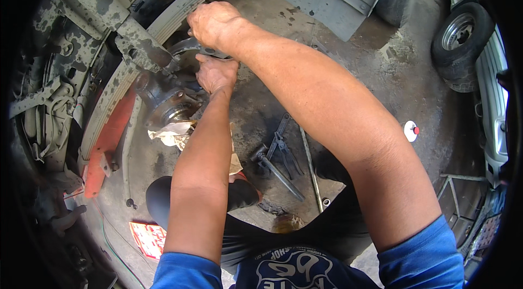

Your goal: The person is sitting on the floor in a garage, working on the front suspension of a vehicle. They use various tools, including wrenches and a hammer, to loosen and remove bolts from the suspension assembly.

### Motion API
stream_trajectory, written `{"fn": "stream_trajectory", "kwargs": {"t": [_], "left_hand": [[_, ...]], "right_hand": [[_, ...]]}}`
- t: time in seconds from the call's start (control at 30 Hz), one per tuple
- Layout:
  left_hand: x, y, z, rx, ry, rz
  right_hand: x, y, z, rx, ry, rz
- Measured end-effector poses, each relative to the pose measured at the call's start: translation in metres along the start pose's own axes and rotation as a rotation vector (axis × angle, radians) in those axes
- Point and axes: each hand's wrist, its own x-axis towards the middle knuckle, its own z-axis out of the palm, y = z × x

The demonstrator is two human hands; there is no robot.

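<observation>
Both my arms reach forward to a greasy axle end [169,103] beneath a raised vehicle. My right hand [215,26], farther away, is closed with its fingers curled beside the leaf spring [182,5]; its grip is hidden behind the knuckles. Just nearer, my left hand [216,73] is closed against a grey, rounded metal part [188,46] by the hub, thumb on top. What exactly its fingers hold is hidden. Crumpled brown paper [174,133] lies under the axle end, partly covered by my left forearm.
On the stained floor lie a hammer [279,173], pliers [287,155] and a long metal bar [311,169]. A red support [111,144] stands under the vehicle at left. Wheels [460,41] and a white container with a red cap [411,131] are at right.
</observation>
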Motion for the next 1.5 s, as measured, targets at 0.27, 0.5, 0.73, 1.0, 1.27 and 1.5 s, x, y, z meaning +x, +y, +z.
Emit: {"fn": "stream_trajectory", "kwargs": {"t": [0.27, 0.5, 0.73, 1.0, 1.27, 1.5], "left_hand": [[-0.007, 0.003, -0.006, -0.058, 0.055, 0.01], [-0.003, 0.004, -0.006, 0.006, 0.037, -0.032], [0.016, -0.021, 0.019, -0.138, 0.058, 0.057], [0.003, -0.007, 0.018, -0.156, 0.026, 0.029], [0.024, -0.028, 0.03, -0.105, 0.043, 0.056], [-0.006, 0.007, 0.001, 0.112, 0.071, -0.037]], "right_hand": [[0.009, 0.029, 0.007, 1.005, -0.063, -0.13], [0.031, 0.031, 0.045, 1.809, -0.208, -0.244], [0.041, -0.036, 0.055, 0.907, 0.856, 0.476], [0.03, 0.014, 0.039, 1.388, 0.046, 0.029], [0.037, -0.031, 0.044, 1.082, 0.738, 0.417], [-0.086, 0.11, -0.036, -0.004, -0.569, -0.018]]}}
